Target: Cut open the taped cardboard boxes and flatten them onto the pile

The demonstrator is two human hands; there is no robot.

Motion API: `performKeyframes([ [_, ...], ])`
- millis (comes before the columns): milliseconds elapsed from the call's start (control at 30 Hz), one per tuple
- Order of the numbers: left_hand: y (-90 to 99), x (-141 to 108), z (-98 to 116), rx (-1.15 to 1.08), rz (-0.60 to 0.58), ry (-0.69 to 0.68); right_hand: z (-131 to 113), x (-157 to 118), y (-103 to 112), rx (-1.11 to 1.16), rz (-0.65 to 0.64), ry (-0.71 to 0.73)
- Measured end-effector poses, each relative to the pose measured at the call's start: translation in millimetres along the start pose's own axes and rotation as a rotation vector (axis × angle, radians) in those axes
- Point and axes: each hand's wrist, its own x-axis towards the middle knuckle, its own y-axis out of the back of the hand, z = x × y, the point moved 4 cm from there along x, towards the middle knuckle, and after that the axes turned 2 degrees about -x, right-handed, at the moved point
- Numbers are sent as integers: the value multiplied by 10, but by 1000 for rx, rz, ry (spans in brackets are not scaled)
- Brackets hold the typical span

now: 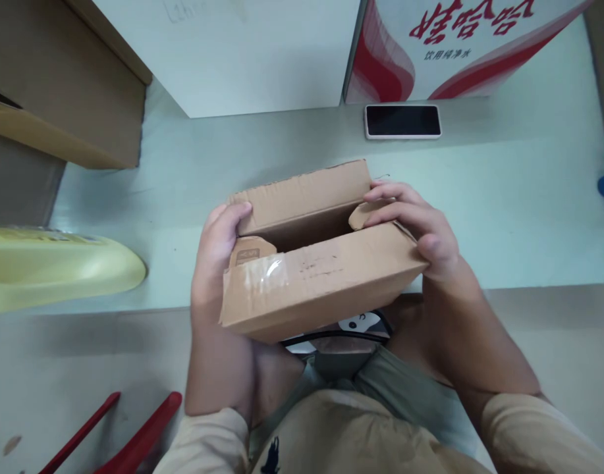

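Note:
A small brown cardboard box is held tilted over the table's front edge, its top flaps spread apart. Clear tape shows on the near flap, and the inside is dark, so its contents cannot be made out. At the left end, my left hand grips the box with its thumb on the far flap; the other fingers are hidden behind the cardboard. My right hand is closed around the right end, fingers over the small side flap and thumb near the near flap's corner.
On the pale green table, a phone lies before a white box and a red-and-white carton. A yellow bottle lies at left, near large cardboard boxes. Red legs show on the floor at lower left.

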Motion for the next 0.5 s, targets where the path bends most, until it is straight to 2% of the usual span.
performKeyframes([
  [100,-63,-20,21,19,-39,21,-26,8,-1,13,-32,52],
  [300,-112,-53,-11,34,-56,55,-67,17,-33,87,-46,15],
  [400,-133,-85,-8,4,-73,65,-74,43,-59,23,-90,33],
  [500,-129,-92,-10,1,-74,56,-65,56,-67,10,-70,85],
])
